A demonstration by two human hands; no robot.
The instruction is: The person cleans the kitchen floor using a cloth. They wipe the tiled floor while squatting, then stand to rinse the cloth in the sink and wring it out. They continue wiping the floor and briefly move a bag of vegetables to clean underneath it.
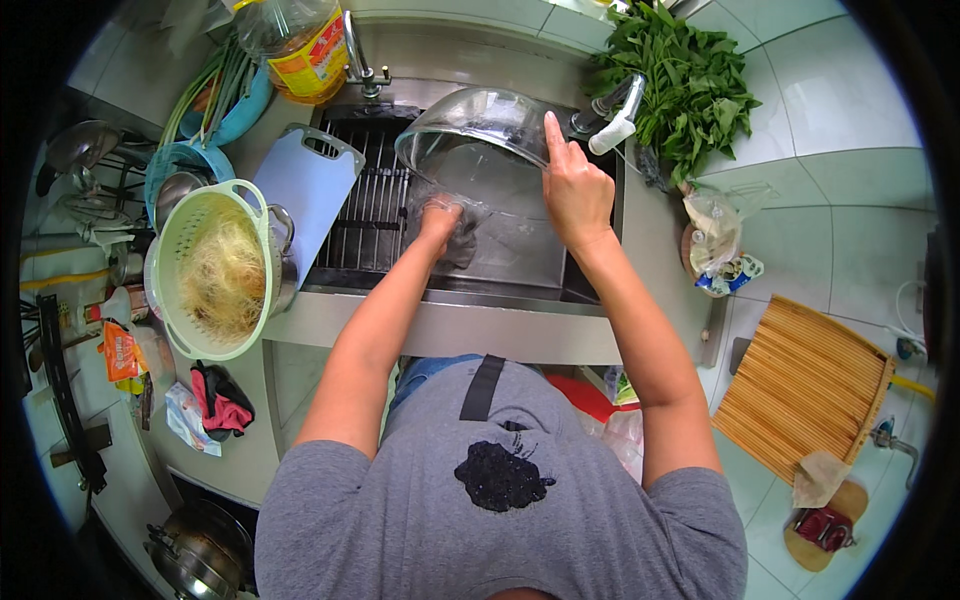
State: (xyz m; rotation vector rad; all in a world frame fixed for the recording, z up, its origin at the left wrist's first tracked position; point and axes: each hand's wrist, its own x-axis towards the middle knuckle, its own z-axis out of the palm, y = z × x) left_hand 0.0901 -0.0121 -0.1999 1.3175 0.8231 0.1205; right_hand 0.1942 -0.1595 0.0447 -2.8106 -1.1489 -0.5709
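Note:
A large clear bowl (480, 112) is tilted over the sink (517, 259), its opening turned towards me. My right hand (577, 187) grips the bowl's right rim, index finger stretched along the outside. Lower down, at the bowl's near side, my left hand (441, 217) is closed around crumpled, translucent greyish material (459, 247); whether it is thin cloth or plastic film is unclear. The left fingertips are hidden. A metal rack (367, 214) spans the left part of the sink.
On the left, a blue cutting board (311, 180) overlaps the sink edge beside a green colander (259, 300) of pale stringy strands. A faucet (360, 56) and oil bottle (307, 60) stand behind. Leafy greens (675, 82) lie right of a wrapped spout (615, 131).

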